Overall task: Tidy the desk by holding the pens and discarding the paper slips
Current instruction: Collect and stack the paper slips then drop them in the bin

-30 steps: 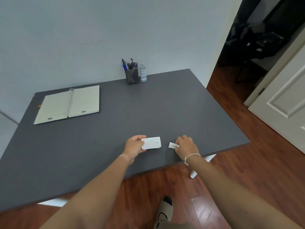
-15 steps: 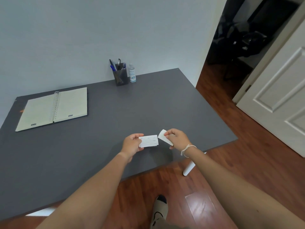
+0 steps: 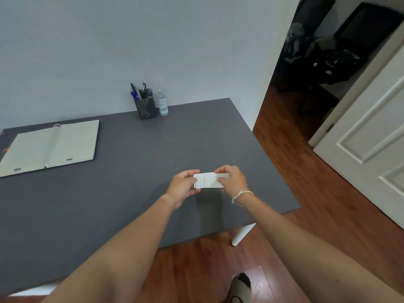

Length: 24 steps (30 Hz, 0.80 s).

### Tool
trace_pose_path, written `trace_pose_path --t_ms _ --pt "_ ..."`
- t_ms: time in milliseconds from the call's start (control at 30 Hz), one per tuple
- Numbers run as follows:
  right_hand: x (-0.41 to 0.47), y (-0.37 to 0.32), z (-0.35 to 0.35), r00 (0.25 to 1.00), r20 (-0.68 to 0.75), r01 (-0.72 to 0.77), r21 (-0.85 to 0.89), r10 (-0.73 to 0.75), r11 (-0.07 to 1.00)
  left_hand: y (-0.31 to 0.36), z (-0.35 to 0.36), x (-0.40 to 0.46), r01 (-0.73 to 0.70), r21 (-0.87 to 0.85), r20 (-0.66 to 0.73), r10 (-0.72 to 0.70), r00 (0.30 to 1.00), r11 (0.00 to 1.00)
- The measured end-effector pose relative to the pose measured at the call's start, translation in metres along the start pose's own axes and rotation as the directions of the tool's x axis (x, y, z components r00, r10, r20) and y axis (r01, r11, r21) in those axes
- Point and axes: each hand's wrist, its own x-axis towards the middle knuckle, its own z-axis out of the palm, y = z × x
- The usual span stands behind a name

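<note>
Both hands hold white paper slips point(image 3: 207, 180) together, a little above the grey desk point(image 3: 135, 171) near its front right corner. My left hand point(image 3: 182, 188) pinches the left end of the stack. My right hand point(image 3: 232, 180) grips the right end, laying a smaller slip on top of the larger one. Several pens point(image 3: 140, 91) stand in a dark mesh holder point(image 3: 146, 108) at the desk's back edge, against the wall.
A small clear bottle point(image 3: 162, 103) stands right of the pen holder. An open spiral notebook point(image 3: 49, 147) lies at the desk's left. A white door point(image 3: 371, 145) and a dark doorway are to the right, over wooden floor point(image 3: 306, 171). My foot point(image 3: 240, 287) shows below.
My right hand lifted the small slip off the desk and brought it left onto the slip in my left hand. Both hands rose slightly; the view shifted right.
</note>
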Motion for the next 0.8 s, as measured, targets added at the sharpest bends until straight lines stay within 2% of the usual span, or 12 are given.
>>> trace_pose_path --t_ms 133,367,667,733,800 --pt "0.035 0.009 -0.032 0.996 0.034 0.083 -0.052 -0.081 0.995 0.013 0.042 0.016 0.002 -0.034 0.013 -0.002 1.000 0.999" --pt "0.076 0.026 -0.077 0.992 0.078 0.105 -0.025 -0.102 0.994 0.031 0.104 0.041 -0.004 -0.120 -0.004 0.004 1.000 0.993" --pt "0.104 0.045 -0.110 0.991 0.037 0.133 -0.075 -0.131 0.988 0.041 0.135 0.063 -0.016 -0.034 -0.060 0.014 0.998 0.999" --pt "0.110 0.049 -0.115 0.994 0.049 0.097 -0.033 -0.095 0.995 0.044 0.137 0.070 -0.022 -0.019 -0.060 0.021 0.998 1.000" --pt "0.116 0.051 -0.117 0.995 0.102 0.012 0.104 -0.022 0.995 0.047 0.140 0.078 -0.027 -0.017 -0.067 0.026 0.997 1.000"
